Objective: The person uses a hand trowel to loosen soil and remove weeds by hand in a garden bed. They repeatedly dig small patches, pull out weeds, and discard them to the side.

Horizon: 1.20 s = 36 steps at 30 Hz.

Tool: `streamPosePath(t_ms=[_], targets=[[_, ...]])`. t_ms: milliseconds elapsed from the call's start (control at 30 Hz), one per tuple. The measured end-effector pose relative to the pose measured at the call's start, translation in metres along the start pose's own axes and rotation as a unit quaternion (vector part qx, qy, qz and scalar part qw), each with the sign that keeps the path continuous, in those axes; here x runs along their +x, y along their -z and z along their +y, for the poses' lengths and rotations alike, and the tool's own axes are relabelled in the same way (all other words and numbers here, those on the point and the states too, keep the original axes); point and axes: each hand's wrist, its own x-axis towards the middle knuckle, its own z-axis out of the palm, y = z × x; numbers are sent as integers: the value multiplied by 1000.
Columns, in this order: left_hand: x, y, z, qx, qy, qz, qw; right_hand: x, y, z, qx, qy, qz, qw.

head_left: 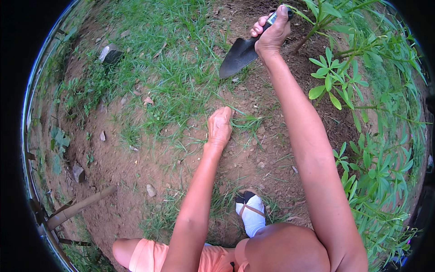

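My right hand (274,32) is closed around the black handle of a hand trowel (239,56), raised at the upper right. Its dark metal blade points down and left, over the edge of the grass; a label with writing is on the handle. Near the middle of the view, my left hand (219,126) is down at the soil with its fingers bent together, and a tuft of grass (249,122) spreads just right of its fingertips. Whether the fingers pinch any blades is hidden. Green grass (180,68) covers the ground above and left of this hand.
Leafy plants (328,73) line the right side. A grey rock (110,53) sits upper left, a smaller stone (79,172) at left, and a pebble (151,190) lower down. A bamboo pole (81,207) juts in at lower left. My socked foot (251,212) is below my hands.
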Motion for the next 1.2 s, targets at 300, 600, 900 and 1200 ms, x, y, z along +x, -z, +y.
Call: streamPosePath(t_ms=[300,600,900,1200], targets=[[-62,22,28,-37,-119,-176,977,-11,26,-16,-66,-92,-61,992],[0,0,48,205,118,-72,969,-21,31,-30,-75,-37,-28,996],[7,-6,7,63,110,-49,991,-40,27,8,-56,-58,8,997],[5,-7,2,78,80,-59,992,-20,28,1,33,-42,41,998]])
